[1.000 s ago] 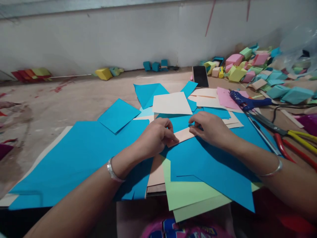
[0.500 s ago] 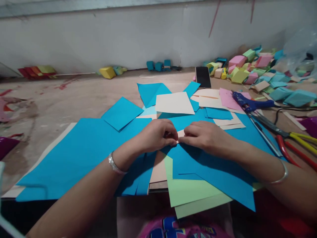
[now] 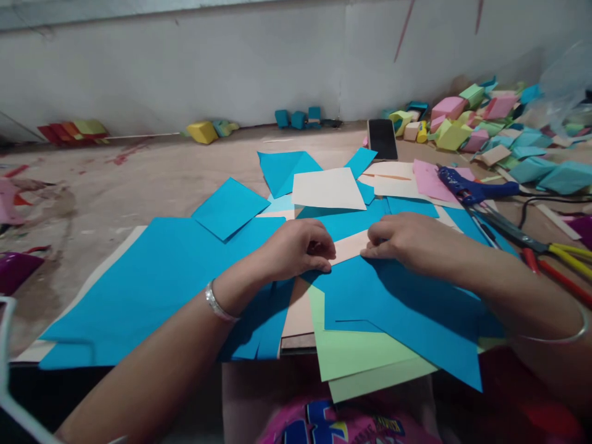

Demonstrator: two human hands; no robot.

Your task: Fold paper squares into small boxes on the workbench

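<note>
Though each hand's grip pinches the peach strip (image 3: pixel 350 247), the right hand (image 3: pixel 407 242) has slid away from the left hand (image 3: pixel 296 250).

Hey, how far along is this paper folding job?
Done: a pile of folded paper boxes sits far right. In hand: left hand and right hand hold a peach strip at its ends on the blue sheets. To do: the cream square and green sheet lie flat, unfolded.
</note>
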